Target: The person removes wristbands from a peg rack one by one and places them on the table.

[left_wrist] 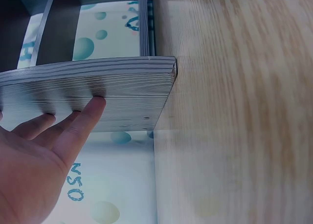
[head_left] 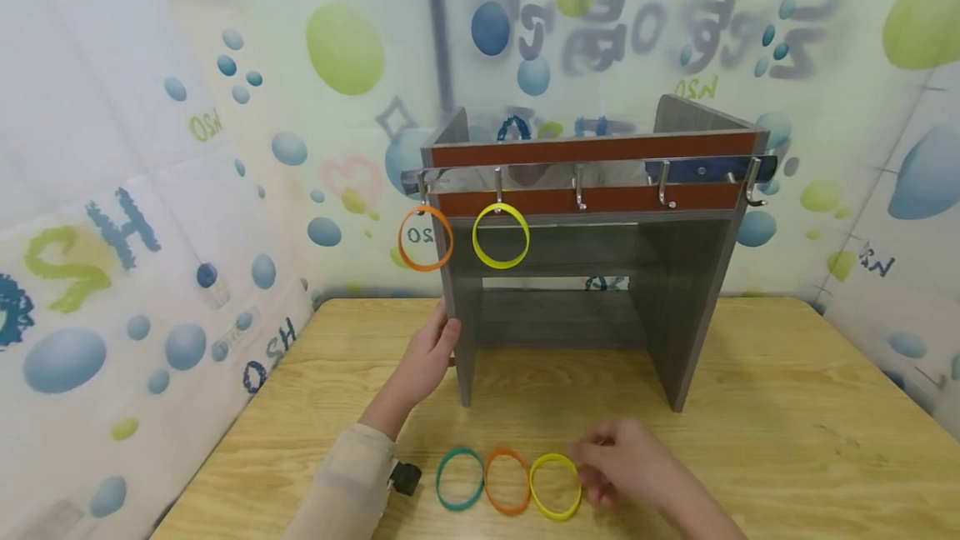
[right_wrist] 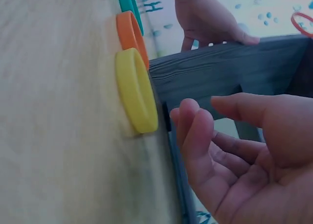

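My left hand rests against the outer left side of a grey wooden rack; in the left wrist view its extended fingers touch that panel. Beside a yellow wristband on the table is my right hand. The right wrist view shows its fingers loosely bent, with nothing between thumb and fingertips and a gap to the yellow wristband. Left of that band lie an orange wristband and a teal wristband, in a row.
Across the rack's front runs a metal rail with several hooks. An orange band hangs from the leftmost hook and a yellow band from the second. The wooden table meets patterned curtains behind and at the sides.
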Demonstrator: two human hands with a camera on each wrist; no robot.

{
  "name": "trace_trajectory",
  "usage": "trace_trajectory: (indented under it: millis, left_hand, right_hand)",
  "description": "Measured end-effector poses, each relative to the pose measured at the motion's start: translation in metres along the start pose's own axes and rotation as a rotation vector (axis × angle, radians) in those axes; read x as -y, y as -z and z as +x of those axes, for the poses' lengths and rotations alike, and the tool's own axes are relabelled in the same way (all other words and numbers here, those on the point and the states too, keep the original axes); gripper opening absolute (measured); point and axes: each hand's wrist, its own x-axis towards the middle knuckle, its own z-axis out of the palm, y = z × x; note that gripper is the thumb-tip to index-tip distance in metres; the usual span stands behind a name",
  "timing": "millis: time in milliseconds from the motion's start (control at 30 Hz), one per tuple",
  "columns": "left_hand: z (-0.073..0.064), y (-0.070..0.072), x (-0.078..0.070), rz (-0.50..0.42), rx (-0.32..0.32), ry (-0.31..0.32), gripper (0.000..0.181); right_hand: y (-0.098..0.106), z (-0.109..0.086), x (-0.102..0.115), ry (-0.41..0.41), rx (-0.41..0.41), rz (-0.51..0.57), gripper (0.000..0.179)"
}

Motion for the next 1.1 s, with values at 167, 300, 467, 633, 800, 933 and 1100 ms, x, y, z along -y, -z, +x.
trace_trajectory:
  millis: [167, 300, 467, 633, 800, 933, 1100]
  left_hand:
    - [0.001, -0.001, 0.002, -0.005, 0.0, -0.001, 0.064]
    - [0.0, -0.001, 0.004, 0.001, -0.002, 0.001, 0.063]
    - [0.0, -0.002, 0.005, -0.002, -0.001, -0.007, 0.062]
    - [-0.001, -0.002, 0.003, 0.007, -0.004, -0.016, 0.063]
    - [-0.002, -0.002, 0.002, 0.017, -0.005, -0.012, 0.063]
    - [-0.002, -0.002, 0.002, 0.012, -0.008, -0.015, 0.061]
    - [0.0, -0.001, 0.001, 0.01, -0.011, -0.023, 0.062]
  right_hand:
    - [0.006, 0.007, 0.019, 0.09, -0.003, -0.051, 0.026]
    - [0.014, 0.011, 0.045, 0.12, -0.017, -0.081, 0.032]
    - [0.022, 0.016, 0.084, 0.118, -0.062, -0.088, 0.044]
    - [0.027, 0.022, 0.117, 0.145, -0.119, -0.114, 0.049]
    - [0.026, 0.028, 0.142, 0.212, -0.165, -0.188, 0.053]
    - [0.022, 0.033, 0.158, 0.264, -0.202, -0.188, 0.051]
    - [0.019, 0.038, 0.173, 0.276, -0.226, -0.062, 0.048]
